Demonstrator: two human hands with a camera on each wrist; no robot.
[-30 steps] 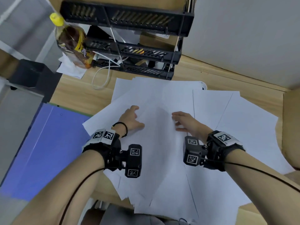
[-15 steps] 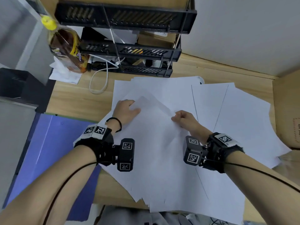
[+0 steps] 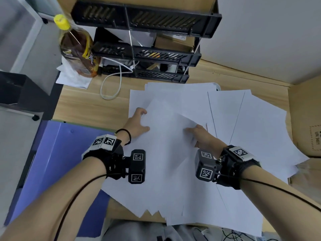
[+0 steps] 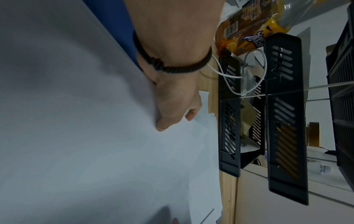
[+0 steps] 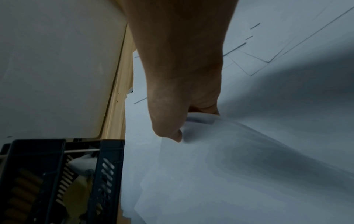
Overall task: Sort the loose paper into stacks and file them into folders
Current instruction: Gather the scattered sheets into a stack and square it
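While hands (image 3: 137, 122) grip paper (image 3: 166, 136) — rack (image 3: 147, 54), bottle (image 3: 76, 49) behind.

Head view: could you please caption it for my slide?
Both hands, left hand and right hand, lift white sheets off a paper-strewn desk.

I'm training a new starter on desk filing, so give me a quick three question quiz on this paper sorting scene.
1. True or false: the blue folder lies to the person's left.
2. What does the right hand pinch?
3. The bottle has a cap that is: A red, B yellow, C green.

Key
1. True.
2. A corner of the top sheet, which the left hand also holds.
3. B.
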